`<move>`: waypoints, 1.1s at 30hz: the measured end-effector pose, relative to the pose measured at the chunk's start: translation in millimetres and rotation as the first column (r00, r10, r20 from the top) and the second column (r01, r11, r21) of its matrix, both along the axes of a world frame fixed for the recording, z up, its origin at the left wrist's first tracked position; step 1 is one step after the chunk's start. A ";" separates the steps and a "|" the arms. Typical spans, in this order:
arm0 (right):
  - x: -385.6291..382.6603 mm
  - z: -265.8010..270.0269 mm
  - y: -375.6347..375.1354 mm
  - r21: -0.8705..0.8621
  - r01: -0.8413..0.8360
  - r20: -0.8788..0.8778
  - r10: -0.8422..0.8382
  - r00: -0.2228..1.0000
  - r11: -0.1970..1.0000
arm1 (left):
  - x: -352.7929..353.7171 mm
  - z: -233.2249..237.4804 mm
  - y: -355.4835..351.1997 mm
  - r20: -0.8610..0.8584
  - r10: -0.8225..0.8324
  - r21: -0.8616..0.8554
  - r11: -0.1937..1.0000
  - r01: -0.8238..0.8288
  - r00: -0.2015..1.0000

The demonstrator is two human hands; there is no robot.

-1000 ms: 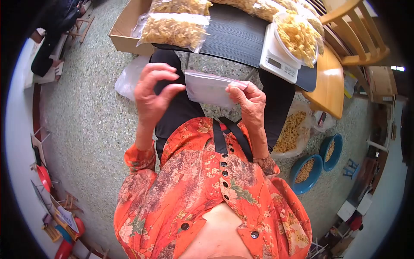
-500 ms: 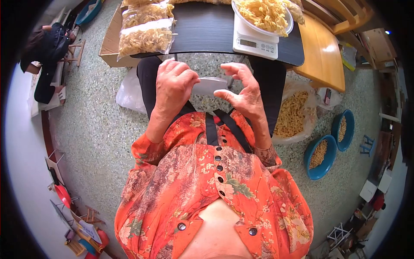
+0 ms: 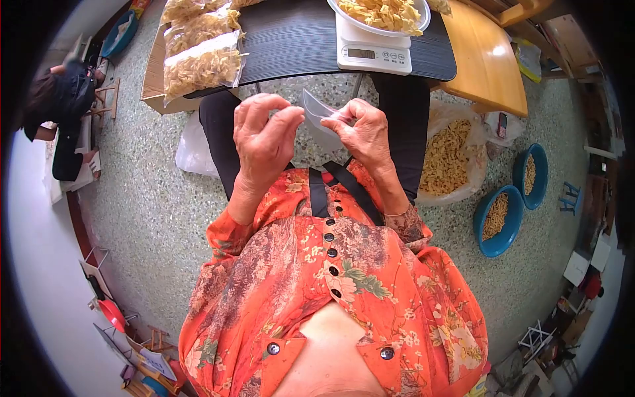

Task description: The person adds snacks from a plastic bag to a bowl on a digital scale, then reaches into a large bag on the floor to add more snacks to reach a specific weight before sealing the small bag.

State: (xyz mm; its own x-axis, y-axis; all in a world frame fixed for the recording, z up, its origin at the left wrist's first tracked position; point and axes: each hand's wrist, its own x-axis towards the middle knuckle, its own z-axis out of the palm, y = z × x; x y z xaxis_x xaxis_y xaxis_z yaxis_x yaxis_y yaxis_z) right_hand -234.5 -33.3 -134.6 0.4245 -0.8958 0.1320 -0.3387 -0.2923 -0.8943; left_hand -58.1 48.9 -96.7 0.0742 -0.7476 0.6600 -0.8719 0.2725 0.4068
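My right hand [image 3: 365, 132] pinches a clear plastic bag [image 3: 320, 106] near its right side, thumb against fingers. The bag's top edge bows upward at the left, and nothing shows inside it. Just left of the bag is my left hand [image 3: 266, 135], its fingers curled and a gap visible between thumb and forefinger; it looks apart from the film. Beyond both hands, a white kitchen scale [image 3: 374, 59] stands on the dark table [image 3: 284, 40], bearing a clear bowl of pale dried strips [image 3: 383, 14]. Filled clear bags of similar strips [image 3: 202, 66] lie at the table's left.
A large bag of dried pieces [image 3: 446, 159] sits on the floor at right, near two blue basins [image 3: 499, 245]. A wooden bench [image 3: 486, 59] adjoins the table. Under the table's left end is a cardboard box [image 3: 153, 79]. Another person [image 3: 66, 92] sits at far left.
My right hand has closed from spread fingers to a pinch on the plastic bag. My left hand's grip has loosened, and the bag's edge has risen. The view has shifted slightly.
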 end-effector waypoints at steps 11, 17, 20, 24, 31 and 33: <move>-8.4 1.0 -8.4 0.000 -0.239 0.013 0.239 0.971 0.971 | -8.9 -18.0 -1.2 0.004 -0.202 0.275 0.942 0.193 0.979; -15.8 12.0 -19.3 0.321 -0.277 0.003 0.291 0.957 0.906 | -7.3 -20.9 -3.8 -0.072 -0.324 0.253 0.909 0.331 0.943; -18.8 3.1 -21.4 0.309 -0.285 -0.020 0.305 0.952 0.908 | -10.1 -17.9 -3.8 -0.077 -0.349 0.276 0.893 0.356 0.934; -15.9 -10.0 -15.8 0.337 -0.269 0.036 0.273 0.961 0.902 | -13.1 -21.2 -5.0 -0.134 -0.418 0.273 0.856 0.439 0.898; -12.4 -23.5 -17.4 0.300 -0.103 -0.026 0.116 0.993 0.948 | -8.9 -20.2 4.1 -0.097 -0.479 0.382 0.791 0.477 0.872; -17.1 -29.4 -19.8 0.136 0.080 -0.159 -0.058 0.986 0.987 | -1.7 -19.0 7.0 -0.099 -0.451 0.397 0.800 0.451 0.887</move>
State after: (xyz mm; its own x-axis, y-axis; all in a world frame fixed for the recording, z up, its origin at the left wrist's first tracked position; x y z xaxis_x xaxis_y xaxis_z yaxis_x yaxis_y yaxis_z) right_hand -251.7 -53.1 -164.0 0.3659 -0.9287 -0.0601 -0.4903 -0.1375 -0.8606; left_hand -59.8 55.9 -115.7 -0.3368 -0.8931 0.2982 -0.6912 0.4495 0.5659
